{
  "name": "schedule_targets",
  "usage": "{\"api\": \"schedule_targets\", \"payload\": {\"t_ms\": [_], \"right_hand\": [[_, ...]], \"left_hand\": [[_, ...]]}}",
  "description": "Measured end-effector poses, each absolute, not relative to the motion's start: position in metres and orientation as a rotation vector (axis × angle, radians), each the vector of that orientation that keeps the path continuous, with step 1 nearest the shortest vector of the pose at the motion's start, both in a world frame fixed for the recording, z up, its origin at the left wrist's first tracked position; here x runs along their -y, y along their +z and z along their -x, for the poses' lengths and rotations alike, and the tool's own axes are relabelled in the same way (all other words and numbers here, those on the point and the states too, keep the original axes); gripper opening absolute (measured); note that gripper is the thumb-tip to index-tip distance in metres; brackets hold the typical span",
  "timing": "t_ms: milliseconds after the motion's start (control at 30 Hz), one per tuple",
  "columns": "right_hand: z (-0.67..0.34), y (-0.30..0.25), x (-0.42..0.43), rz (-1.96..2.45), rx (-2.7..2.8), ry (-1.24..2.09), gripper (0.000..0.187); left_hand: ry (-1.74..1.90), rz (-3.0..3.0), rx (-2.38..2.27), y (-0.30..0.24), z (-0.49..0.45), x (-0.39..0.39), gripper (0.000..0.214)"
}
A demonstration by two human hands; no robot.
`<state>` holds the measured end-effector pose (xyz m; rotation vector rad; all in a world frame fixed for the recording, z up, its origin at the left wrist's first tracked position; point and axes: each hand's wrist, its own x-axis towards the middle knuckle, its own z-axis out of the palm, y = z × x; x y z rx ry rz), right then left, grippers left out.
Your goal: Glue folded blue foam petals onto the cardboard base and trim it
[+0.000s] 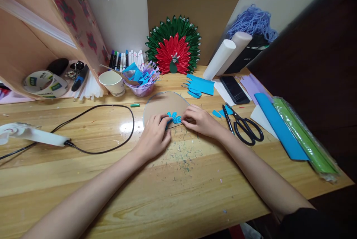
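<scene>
A rounded piece of brown cardboard (164, 103) with a straight near edge lies on the table, marked by a thin blue outline. Bright blue paper petals (174, 117) fan out at the middle of that near edge. At their left, my left hand (153, 134) is closed, its thumb and fingertips around a bit of blue petal and resting on the cardboard. From the right, my right hand (202, 120) pinches at the outermost petal beside the cardboard's edge; the fingers partly hide what they grip.
Black scissors (247, 125) and a black pen (228, 119) lie right of my right hand, near blue paper scraps (202, 84). A white glue gun (36, 134) with a looping cord is at left. Behind stand a paper cup (112, 82), a scrap bowl (142, 88) and a red-green peacock (174, 47).
</scene>
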<state>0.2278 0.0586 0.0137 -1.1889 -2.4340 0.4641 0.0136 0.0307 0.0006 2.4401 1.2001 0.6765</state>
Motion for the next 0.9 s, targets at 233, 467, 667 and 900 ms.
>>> {"api": "schedule_targets", "payload": {"t_ms": [233,467,667,900], "right_hand": [[-0.226,0.016,-0.058,1.176,2.379,0.469,0.009],[-0.226,0.015,-0.055,1.326,2.077,0.596,0.016],[-0.238,-0.007,-0.053,1.559,1.489,0.961,0.021],[-0.234,-0.002,-0.052,1.499,1.179,1.27,0.031]], "left_hand": [[0.736,-2.409,-1.245,0.0,-0.013,-0.032,0.033],[0.89,-2.283,-1.54,-0.001,-0.011,-0.032,0.07],[0.897,-2.224,-1.742,-0.006,-0.011,-0.03,0.095],[0.928,-2.174,-1.685,-0.003,-0.009,-0.027,0.093]]}}
